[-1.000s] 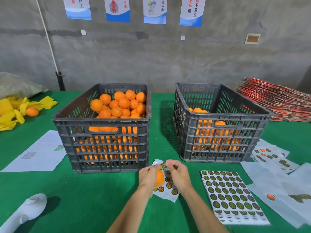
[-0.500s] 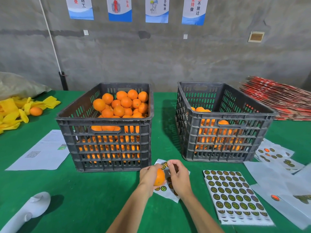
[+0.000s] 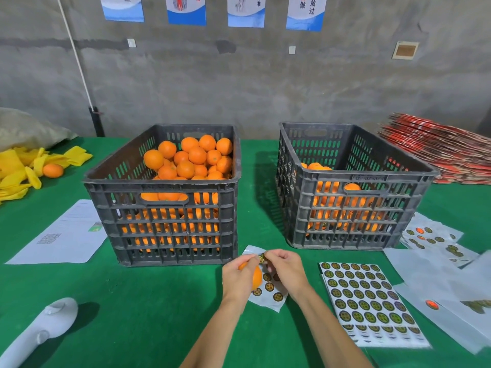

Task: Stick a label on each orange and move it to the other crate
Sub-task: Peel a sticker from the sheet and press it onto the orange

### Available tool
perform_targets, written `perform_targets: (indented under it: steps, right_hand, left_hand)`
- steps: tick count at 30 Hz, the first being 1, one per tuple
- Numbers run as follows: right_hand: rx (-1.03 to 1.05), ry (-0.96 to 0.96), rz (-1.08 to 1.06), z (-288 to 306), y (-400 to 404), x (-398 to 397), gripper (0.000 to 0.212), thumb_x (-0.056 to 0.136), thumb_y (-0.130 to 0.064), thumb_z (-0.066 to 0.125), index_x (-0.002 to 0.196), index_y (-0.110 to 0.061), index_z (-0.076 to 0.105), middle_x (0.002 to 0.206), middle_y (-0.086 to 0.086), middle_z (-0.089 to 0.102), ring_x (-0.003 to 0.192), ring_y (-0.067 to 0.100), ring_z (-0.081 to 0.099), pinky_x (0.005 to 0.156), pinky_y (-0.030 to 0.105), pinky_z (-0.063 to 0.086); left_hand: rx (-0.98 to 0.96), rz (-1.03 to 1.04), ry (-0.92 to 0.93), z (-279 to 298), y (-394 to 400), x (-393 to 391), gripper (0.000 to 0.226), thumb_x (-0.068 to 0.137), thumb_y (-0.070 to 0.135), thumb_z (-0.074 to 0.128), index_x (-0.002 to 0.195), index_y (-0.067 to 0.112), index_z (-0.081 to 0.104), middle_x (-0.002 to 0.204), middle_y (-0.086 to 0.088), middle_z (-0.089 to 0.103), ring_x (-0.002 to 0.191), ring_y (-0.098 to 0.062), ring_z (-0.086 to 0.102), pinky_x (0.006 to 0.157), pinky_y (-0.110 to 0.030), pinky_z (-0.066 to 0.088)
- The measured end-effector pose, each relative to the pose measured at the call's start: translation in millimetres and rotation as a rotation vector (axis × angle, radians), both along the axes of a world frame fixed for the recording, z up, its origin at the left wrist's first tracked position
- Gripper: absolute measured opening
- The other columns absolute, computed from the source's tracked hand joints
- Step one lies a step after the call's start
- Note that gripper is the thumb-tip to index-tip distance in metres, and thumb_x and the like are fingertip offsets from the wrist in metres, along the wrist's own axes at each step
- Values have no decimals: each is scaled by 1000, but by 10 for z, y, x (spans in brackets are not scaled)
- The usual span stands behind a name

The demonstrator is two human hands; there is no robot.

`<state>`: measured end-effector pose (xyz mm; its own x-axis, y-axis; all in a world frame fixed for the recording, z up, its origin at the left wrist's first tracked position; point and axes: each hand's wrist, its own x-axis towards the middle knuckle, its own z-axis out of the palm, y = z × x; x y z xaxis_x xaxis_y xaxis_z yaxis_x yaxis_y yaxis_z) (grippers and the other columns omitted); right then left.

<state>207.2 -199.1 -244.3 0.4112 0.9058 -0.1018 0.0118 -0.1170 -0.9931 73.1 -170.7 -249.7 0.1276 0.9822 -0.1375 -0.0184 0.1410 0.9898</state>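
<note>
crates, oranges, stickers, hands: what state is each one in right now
left crate: heaped with oranges
right crate: partly filled
held orange: gripped by left hand
sticker: pinched by right hand at the orange's top
small sticker sheet: partly used, under the hands
full sticker sheet: flat on table

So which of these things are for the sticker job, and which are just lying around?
For the job:
- orange in the left hand
- round sticker pinched by the right hand
- small sticker sheet
- full dark plastic crate
- emptier dark plastic crate

Lying about:
- yellow foam nets
- white paper sheet
- stacked red cardboard
- white plastic handle
</note>
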Motion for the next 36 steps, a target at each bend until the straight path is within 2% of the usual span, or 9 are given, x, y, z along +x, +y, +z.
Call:
perform_targets:
  steps: [5, 12, 16, 19, 24, 27, 31, 34, 36]
  right_hand:
    - [-66, 47, -37, 56, -26, 129, 28, 88, -18, 65, 59, -15, 64, 58, 6, 58, 53, 16, 51, 52, 24, 44]
    - [-64, -35, 56, 26, -13, 135, 19, 97, -22, 68, 86, -11, 80, 64, 6, 66, 59, 13, 58, 63, 23, 50]
    - [-114, -230, 111, -3, 53, 73, 20, 99, -24, 66, 87, -17, 79, 70, 0, 71, 60, 9, 57, 63, 24, 50]
    - [-135, -395, 138, 2, 71, 23, 16, 97, -25, 68, 86, -25, 79, 78, -10, 75, 70, 6, 65, 69, 25, 53]
    - [-154, -705, 125, 2, 122, -20, 17, 96, -27, 69, 82, -29, 78, 102, -10, 63, 89, 6, 62, 71, 19, 46]
    - [-184, -869, 86, -30, 172, -17, 13, 98, -28, 66, 101, -30, 79, 106, -8, 59, 93, 10, 59, 81, 25, 50]
    - [-232, -952, 60, -46, 217, -21, 26, 98, -31, 66, 120, -18, 71, 110, -5, 57, 96, 16, 61, 88, 35, 54]
    - [-288, -908, 57, -9, 222, -24, 56, 98, -35, 65, 146, -10, 50, 128, 3, 55, 116, 25, 60, 101, 40, 48]
    - [-230, -845, 34, 70, 203, -42, 46, 101, -36, 60, 142, -14, 55, 125, 2, 59, 114, 23, 59, 96, 36, 48]
  left_hand:
    - [31, 50, -27, -41, -49, -9, 14, 92, 20, 76, 84, 30, 81, 85, 22, 75, 89, -4, 68, 72, -15, 47]
    - [17, 44, -50, -75, -9, -58, 15, 93, 27, 74, 81, 34, 81, 82, 18, 76, 90, -11, 69, 74, -24, 50]
    - [-139, 101, -177, -32, 28, -124, 11, 91, 32, 76, 83, 38, 81, 96, 0, 74, 84, -33, 75, 79, -48, 63]
    - [-279, 151, -312, -15, 66, -181, 9, 89, 26, 81, 82, 32, 83, 110, -5, 64, 77, -38, 75, 65, -43, 64]
    - [-321, 159, -354, -14, 67, -199, 8, 86, 24, 84, 83, 31, 83, 115, -10, 63, 86, -43, 72, 64, -42, 63]
    - [-327, 154, -379, -21, 72, -203, 7, 86, 24, 83, 82, 30, 83, 117, -14, 64, 71, -38, 75, 64, -43, 63]
    - [-343, 147, -406, -26, 82, -210, 6, 85, 23, 85, 81, 28, 83, 117, -15, 65, 71, -38, 76, 63, -42, 62]
    - [-354, 154, -412, -29, 73, -210, 4, 84, 23, 85, 82, 25, 83, 117, -14, 64, 84, -42, 73, 63, -43, 62]
    - [-360, 147, -402, -12, 84, -208, 5, 84, 23, 85, 87, 21, 83, 115, -16, 65, 85, -42, 71, 62, -42, 62]
